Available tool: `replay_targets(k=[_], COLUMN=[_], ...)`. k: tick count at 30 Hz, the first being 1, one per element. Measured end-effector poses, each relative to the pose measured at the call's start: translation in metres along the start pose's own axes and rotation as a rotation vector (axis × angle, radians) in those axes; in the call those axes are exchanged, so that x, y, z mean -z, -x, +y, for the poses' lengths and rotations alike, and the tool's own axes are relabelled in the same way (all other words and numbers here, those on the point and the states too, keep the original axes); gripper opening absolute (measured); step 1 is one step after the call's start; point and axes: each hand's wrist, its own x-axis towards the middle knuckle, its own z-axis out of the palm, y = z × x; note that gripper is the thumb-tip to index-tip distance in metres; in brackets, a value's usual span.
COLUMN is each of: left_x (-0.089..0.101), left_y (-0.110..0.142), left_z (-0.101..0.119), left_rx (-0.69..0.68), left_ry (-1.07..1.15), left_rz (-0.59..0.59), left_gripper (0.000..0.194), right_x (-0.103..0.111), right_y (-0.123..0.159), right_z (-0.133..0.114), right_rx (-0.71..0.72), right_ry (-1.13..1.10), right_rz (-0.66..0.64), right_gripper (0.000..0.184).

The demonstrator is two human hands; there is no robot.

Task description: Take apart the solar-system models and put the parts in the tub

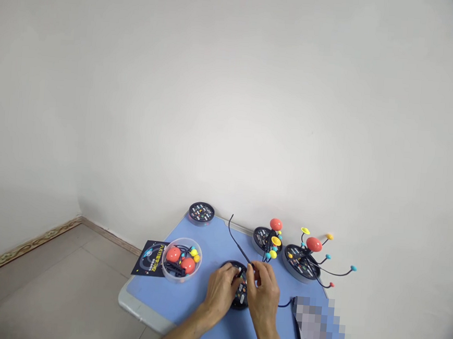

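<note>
My left hand (pixel 220 288) rests on a round black base disc (pixel 239 294) on the blue table (pixel 184 302), its fingers curled over the disc's edge. My right hand (pixel 264 292) pinches the lower end of a long thin black rod (pixel 238 242) that rises up and to the left from the disc. The disc's top carries small coloured labels, partly hidden by both hands.
A clear bowl (pixel 181 260) of orange, yellow and blue balls sits at the left beside a dark leaflet (pixel 149 258). Another black disc (pixel 201 212) lies at the far corner. Two built planet models (pixel 270 241) (pixel 305 259) stand by the wall. A blurred patch covers the lower right.
</note>
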Motion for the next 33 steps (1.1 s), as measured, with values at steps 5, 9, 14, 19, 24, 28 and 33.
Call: replay_targets(k=[5,9,14,19,24,28,33], left_x=[0.004,0.023,0.062,0.086,0.091,0.094,0.114], left_y=[0.001,0.001,0.016,0.048,0.069,0.074,0.073], left_z=[-0.004,0.001,0.018,0.022,0.018,0.018,0.006], left_rx=[0.034,0.179,0.334,0.413,0.419,0.421,0.451], left_ry=[0.071,0.458,0.856,0.921,0.945,0.947,0.916], left_rz=[0.121,0.203,0.084,0.086,0.133,0.165,0.349], left_gripper=[0.026,0.044,0.058,0.054,0.053,0.055,0.057], right_x=[0.013,0.030,0.049,0.047,0.030,0.024,0.025], right_y=[0.008,0.016,0.038,0.073,0.092,0.089,0.095], right_z=[0.000,-0.013,-0.035,-0.054,-0.076,-0.086,-0.083], right_rx=[0.014,0.018,-0.056,-0.245,-0.364,-0.288,-0.229], right_ry=[-0.010,-0.044,-0.151,-0.307,-0.394,-0.384,-0.340], right_rz=[0.017,-0.024,-0.162,-0.143,-0.120,-0.142,-0.086], right_gripper=[0.031,0.027,0.021,0.025,0.037,0.031,0.025])
